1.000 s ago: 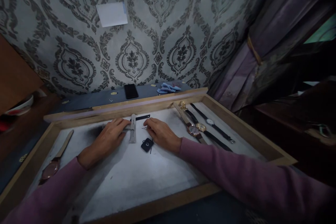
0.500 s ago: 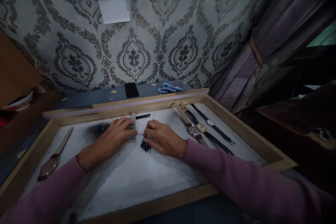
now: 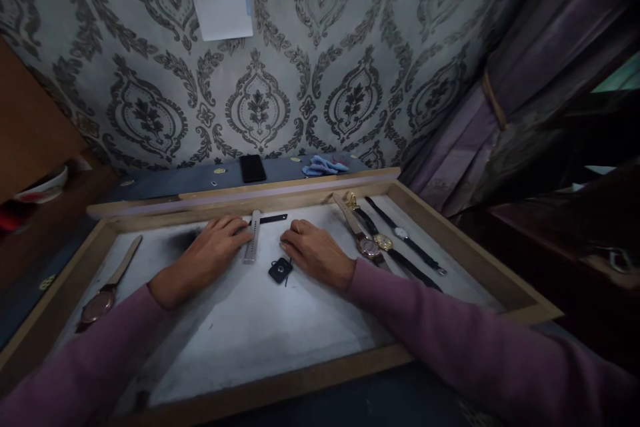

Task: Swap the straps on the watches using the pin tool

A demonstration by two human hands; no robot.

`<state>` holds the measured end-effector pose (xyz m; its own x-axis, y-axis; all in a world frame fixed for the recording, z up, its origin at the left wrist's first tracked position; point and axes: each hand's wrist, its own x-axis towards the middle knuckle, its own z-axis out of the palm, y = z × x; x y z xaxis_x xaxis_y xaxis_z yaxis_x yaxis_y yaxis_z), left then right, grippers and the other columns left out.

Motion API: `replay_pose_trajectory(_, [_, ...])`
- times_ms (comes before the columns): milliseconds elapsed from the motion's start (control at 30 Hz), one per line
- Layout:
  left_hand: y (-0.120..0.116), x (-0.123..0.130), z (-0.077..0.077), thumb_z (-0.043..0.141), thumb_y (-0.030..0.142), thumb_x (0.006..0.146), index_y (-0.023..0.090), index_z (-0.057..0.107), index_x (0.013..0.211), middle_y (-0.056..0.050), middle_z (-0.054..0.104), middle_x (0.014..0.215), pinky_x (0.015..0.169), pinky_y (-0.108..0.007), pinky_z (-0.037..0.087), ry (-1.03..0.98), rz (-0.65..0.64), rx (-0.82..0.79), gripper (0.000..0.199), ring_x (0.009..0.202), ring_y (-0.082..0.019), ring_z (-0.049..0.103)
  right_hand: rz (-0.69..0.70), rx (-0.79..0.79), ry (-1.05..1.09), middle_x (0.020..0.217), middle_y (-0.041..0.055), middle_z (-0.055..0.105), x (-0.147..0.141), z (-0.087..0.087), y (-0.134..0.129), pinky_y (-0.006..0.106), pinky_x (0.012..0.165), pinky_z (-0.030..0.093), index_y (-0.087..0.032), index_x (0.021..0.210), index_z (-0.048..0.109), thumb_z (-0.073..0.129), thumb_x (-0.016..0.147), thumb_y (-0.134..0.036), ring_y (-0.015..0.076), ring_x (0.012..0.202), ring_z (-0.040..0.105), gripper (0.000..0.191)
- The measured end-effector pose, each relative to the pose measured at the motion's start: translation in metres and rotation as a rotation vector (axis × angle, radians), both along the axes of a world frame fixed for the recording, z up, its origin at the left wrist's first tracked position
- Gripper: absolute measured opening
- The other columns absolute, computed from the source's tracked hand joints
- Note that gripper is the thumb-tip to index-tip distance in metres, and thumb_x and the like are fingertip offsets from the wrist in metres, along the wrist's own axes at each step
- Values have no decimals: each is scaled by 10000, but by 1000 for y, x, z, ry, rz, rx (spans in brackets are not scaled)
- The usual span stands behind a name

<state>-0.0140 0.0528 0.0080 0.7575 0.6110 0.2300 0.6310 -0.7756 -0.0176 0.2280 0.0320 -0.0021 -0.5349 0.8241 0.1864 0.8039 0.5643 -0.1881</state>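
Here's the left hand (image 3: 207,253) at the grey strap (image 3: 255,229), right hand (image 3: 317,252) beside the black box (image 3: 280,271)! Either grip clamped? Can't tell.

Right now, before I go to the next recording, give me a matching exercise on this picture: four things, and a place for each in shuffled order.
Things
1. Pale grey strap
2. Dark square piece
3. Black phone
4. White paper

Places
A. On the dark blue surface beyond the tray
B. Up on the patterned wall
C. By the fingertips of the left hand
D. Inside the tray, near the right hand

Pairs: 1-C, 2-D, 3-A, 4-B
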Motion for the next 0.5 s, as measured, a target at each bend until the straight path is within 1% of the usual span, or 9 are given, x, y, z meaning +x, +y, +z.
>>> replay_pose_trajectory(100, [1,-2,1,459,81,927,159,651,1078,-144,611,1186,927,-479,456,17,48,22,257,1162,-304,506,1,6,19,912,97,587,2,0,1,304,749,431,-128,939,655,491,965,-204,205,900,530,183])
replay_pose_trajectory(133, [1,-2,2,460,78,922,165,652,1073,-141,610,1187,929,-478,452,8,39,22,259,1168,-304,501,6,16,33,908,96,588,2,-1,1,300,743,429,-126,932,652,492,961,-192,203,895,532,176])
replay_pose_trajectory(200, [-1,-1,6,453,62,909,187,651,1069,-123,612,1188,934,-463,445,-10,-21,-6,284,1173,-293,500,30,52,67,892,92,594,1,-1,-1,293,728,424,-129,909,646,483,960,-179,197,875,538,178])
replay_pose_trajectory(267, [-4,1,9,461,49,882,207,644,1076,-100,624,1170,935,-446,439,-4,-100,-58,310,1157,-276,517,84,91,93,864,82,604,0,-1,-3,287,717,419,-135,886,643,471,966,-188,188,841,544,197])
replay_pose_trajectory(333, [-8,4,11,500,59,841,209,622,1119,-90,632,1163,942,-440,436,27,-143,-111,339,1135,-269,540,165,114,110,845,73,616,-3,-1,-6,282,714,418,-136,885,640,468,969,-201,179,810,550,202])
replay_pose_trajectory(400, [-11,7,11,521,68,818,196,597,1160,-97,632,1180,952,-435,439,46,-138,-135,373,1124,-267,555,246,128,124,845,70,628,-5,-1,-9,277,714,417,-139,894,638,472,967,-203,175,807,557,192])
replay_pose_trajectory(500, [-14,11,9,484,94,870,173,621,1092,-109,658,1134,916,-415,473,58,-112,-136,272,1054,-256,599,312,126,126,834,63,638,-9,-1,-13,276,705,417,-147,878,633,474,965,-211,172,793,564,192])
